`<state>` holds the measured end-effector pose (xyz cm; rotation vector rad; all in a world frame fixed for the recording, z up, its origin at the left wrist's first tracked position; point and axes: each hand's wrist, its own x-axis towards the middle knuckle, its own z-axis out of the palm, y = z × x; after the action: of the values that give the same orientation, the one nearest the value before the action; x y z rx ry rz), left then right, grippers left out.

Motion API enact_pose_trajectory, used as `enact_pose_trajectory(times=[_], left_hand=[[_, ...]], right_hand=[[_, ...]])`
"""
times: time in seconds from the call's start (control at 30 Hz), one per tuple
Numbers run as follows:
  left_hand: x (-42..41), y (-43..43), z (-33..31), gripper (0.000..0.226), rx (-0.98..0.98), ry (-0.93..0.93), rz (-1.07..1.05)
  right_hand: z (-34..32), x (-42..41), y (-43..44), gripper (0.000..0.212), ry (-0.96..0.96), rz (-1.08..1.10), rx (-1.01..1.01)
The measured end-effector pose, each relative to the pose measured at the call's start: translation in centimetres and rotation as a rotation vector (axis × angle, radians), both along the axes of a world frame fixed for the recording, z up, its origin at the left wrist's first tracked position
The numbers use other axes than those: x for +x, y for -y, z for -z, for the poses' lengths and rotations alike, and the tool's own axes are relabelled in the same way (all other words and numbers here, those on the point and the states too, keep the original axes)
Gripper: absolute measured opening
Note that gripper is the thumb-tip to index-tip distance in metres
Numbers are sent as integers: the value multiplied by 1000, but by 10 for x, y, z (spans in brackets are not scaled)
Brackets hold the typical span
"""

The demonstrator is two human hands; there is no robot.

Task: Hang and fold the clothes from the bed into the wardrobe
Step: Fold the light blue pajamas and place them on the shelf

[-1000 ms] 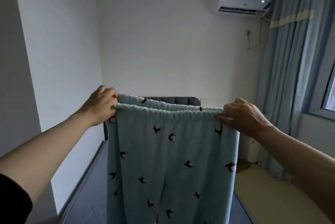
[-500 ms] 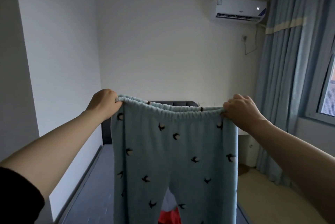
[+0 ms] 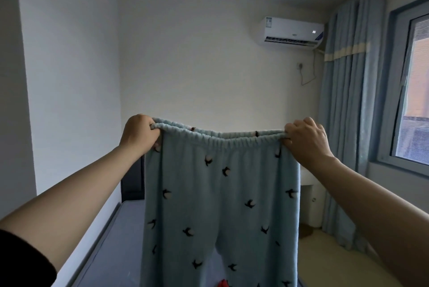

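Hands (image 3: 139, 134) raised higher, gripping trousers (image 3: 220, 193).

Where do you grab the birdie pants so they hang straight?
By the waistband, at its two outer corners, one from each side, as the left hand and right hand do. The elastic band is thick and bunched, easy to pinch, and the pants hang flat with both legs down.

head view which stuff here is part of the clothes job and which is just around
Job: light blue trousers, gripped at the waistband by left hand and right hand; bed; red cloth behind the trousers.
Just around: air conditioner, curtain, window.
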<state>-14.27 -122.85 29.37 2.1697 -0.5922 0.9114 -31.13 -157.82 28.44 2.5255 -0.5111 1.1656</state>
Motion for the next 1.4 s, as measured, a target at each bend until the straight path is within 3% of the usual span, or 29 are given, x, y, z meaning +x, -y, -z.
enact_pose_trajectory(times=[0.1, 0.27, 0.37, 0.43, 0.53, 0.7, 0.83, 1.07, 1.17, 1.33, 1.4], left_hand=[[-10, 13, -3, 40, -106, 8, 25], [-23, 34, -1, 16, -288, -29, 42], [-29, 39, 5, 28, -383, -197, 32], [-36, 40, 8, 23, -366, -327, 32], [-50, 34, 17, 18, -332, -500, 127], [-69, 28, 41, 16, -415, -796, 457], [-77, 36, 51, 24, -518, -803, 456], [-105, 74, 19, 44, -643, -674, 291], [-120, 98, 5, 56, -698, -689, 279], [-158, 139, -4, 25, -715, -689, 481], [-176, 153, -1, 23, -662, -673, 599]], right_hand=[[1, -4, 5, 18, 152, -166, 300], [2, -9, 20, 15, 429, -357, 821], [3, -15, 22, 20, 500, -406, 1005], [4, -24, 21, 16, 536, -447, 1117], [10, -47, 20, 13, 540, -463, 1185], [37, -81, 22, 22, 429, -396, 1344], [42, -99, 26, 38, 393, -345, 1446], [20, -110, 11, 28, 614, -311, 1338], [9, -113, 1, 23, 592, -419, 1377], [-1, -124, -1, 9, 484, -834, 1585], [-2, -125, -9, 7, 417, -946, 1634]])
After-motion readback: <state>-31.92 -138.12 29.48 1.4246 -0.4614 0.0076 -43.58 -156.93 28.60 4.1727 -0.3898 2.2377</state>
